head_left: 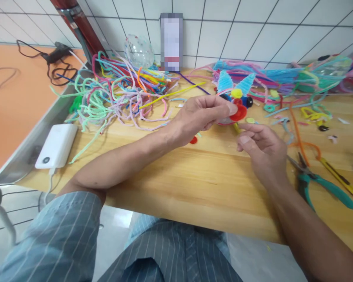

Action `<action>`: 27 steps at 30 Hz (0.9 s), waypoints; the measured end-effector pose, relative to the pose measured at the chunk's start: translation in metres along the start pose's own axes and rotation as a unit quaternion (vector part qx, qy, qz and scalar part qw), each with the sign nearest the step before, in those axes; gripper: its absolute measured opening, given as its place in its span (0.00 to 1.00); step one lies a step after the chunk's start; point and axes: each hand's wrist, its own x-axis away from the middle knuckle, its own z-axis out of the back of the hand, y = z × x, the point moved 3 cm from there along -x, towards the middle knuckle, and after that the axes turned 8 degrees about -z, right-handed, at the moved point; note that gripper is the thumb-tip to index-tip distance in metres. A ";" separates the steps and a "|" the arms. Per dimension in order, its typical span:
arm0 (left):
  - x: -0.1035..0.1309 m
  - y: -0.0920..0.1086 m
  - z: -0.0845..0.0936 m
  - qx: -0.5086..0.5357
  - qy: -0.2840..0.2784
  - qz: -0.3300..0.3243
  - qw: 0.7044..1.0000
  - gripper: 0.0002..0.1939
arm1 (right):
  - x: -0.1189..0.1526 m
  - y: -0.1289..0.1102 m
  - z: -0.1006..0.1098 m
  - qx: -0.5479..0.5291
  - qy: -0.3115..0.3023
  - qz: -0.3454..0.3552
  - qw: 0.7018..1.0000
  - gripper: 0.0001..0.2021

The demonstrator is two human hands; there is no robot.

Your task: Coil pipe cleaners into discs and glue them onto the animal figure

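My left hand (pixel 206 111) is closed, thumb and fingers pinching a round red piece (pixel 239 112) at the front of a small craft figure. Two fuzzy light-blue ears (pixel 245 84) rise from this figure, made at least partly of pipe cleaner, with a yellow tuft (pixel 237 93) below them and a black round bit (pixel 249 102) at its side. My right hand (pixel 261 149) is closed just below, its fingertips pinching a short yellow stem (pixel 237 127) that reaches up to the figure. The figure's lower part is mostly hidden behind my left hand.
Loose pipe cleaners (pixel 106 98) pile up at the left, with more bundles (pixel 267 78) along the wall. A phone (pixel 171 43) leans on the tiles. Teal-handled pliers (pixel 308 176) and a yellow cutter (pixel 341 178) lie right. A white power bank (pixel 57 145) sits left; a red disc (pixel 193 140) lies nearby.
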 end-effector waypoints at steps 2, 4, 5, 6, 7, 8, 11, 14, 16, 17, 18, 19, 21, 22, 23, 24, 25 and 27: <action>0.005 0.000 -0.005 -0.024 -0.009 0.010 1.000 0.08 | 0.001 -0.002 -0.001 -0.005 -0.014 0.015 1.000 0.16; 0.009 -0.006 -0.012 -0.037 -0.025 0.019 0.999 0.08 | 0.003 -0.003 -0.004 0.008 -0.039 0.021 0.999 0.17; 0.011 -0.009 -0.015 -0.039 -0.032 0.022 0.998 0.07 | 0.005 -0.004 -0.005 0.026 -0.050 0.019 0.998 0.15; 0.012 -0.011 -0.017 -0.039 -0.035 0.025 0.998 0.07 | 0.005 -0.004 -0.006 0.050 -0.062 0.017 0.997 0.12; 0.012 -0.013 -0.018 -0.038 -0.034 0.029 0.998 0.07 | 0.006 -0.004 -0.008 0.080 -0.079 0.013 0.994 0.10; 0.012 -0.014 -0.017 -0.037 -0.027 0.033 0.998 0.06 | 0.007 -0.003 -0.009 0.112 -0.098 0.009 0.989 0.08; 0.011 -0.012 -0.015 -0.029 0.004 0.047 0.998 0.07 | 0.005 -0.003 -0.007 0.190 -0.125 0.015 0.974 0.11; 0.011 -0.011 -0.014 -0.003 0.008 0.051 0.999 0.09 | 0.000 -0.008 0.005 0.187 -0.018 0.056 0.981 0.07; 0.012 -0.012 -0.017 0.027 -0.002 0.048 0.998 0.08 | -0.001 -0.014 0.014 0.145 0.065 0.077 0.984 0.05; 0.012 -0.014 -0.018 0.043 -0.006 0.047 0.998 0.08 | -0.001 -0.017 0.017 0.123 0.086 0.080 0.985 0.06; 0.013 -0.015 -0.019 0.055 -0.009 0.047 0.997 0.07 | 0.001 -0.020 0.019 0.106 0.090 0.079 0.987 0.07; 0.014 -0.017 -0.021 0.063 -0.011 0.048 0.997 0.07 | 0.002 -0.023 0.019 0.092 0.083 0.078 0.989 0.08; 0.016 -0.021 -0.023 0.069 -0.014 0.052 0.996 0.08 | 0.006 -0.030 0.014 0.075 0.046 0.078 0.993 0.10; 0.017 -0.022 -0.024 0.069 -0.018 0.052 0.996 0.09 | 0.007 -0.033 0.010 0.069 0.027 0.079 0.994 0.09; 0.019 -0.023 -0.025 0.069 -0.022 0.048 0.996 0.10 | 0.009 -0.035 0.006 0.064 0.012 0.082 0.995 0.09; 0.020 -0.023 -0.026 0.068 -0.027 0.042 0.996 0.11 | 0.010 -0.036 0.003 0.060 0.005 0.083 0.995 0.08; 0.022 -0.023 -0.026 0.065 -0.030 0.035 0.997 0.12 | 0.012 -0.037 0.000 0.058 0.004 0.082 0.995 0.07; 0.026 -0.023 -0.028 0.055 -0.032 0.023 0.998 0.13 | 0.015 -0.036 -0.003 0.057 0.016 0.074 0.996 0.06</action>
